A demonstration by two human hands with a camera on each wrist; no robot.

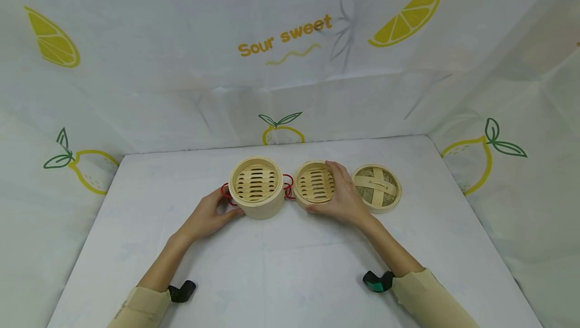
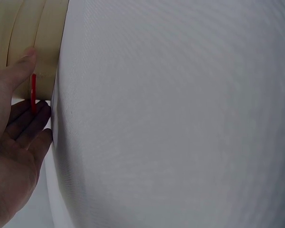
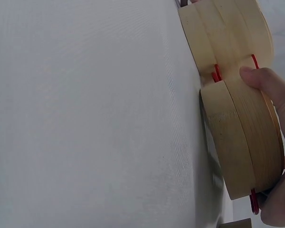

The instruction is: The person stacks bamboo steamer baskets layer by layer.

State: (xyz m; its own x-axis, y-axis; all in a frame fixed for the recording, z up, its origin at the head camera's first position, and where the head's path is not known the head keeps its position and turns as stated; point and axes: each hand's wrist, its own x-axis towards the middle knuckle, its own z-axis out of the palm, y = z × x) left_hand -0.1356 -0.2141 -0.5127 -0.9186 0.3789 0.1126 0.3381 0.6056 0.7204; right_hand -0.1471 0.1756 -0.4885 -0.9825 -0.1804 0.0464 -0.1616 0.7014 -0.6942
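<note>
On the white table stands a stacked bamboo steamer with a slatted top and red side handles. My left hand holds its left side, thumb at the front and fingers behind near a red handle. Just to the right is a smaller-looking bamboo steamer basket, also slatted, with red loops facing the stack. My right hand grips this basket from the right, thumb at the near rim and fingers at the far rim. In the right wrist view the basket's wall sits close beside the stack.
A round woven bamboo lid with crossed strips and a small handle lies right of my right hand. White cloth printed with lemons rises behind the table and at both sides. Black wrist mounts show at both sleeves.
</note>
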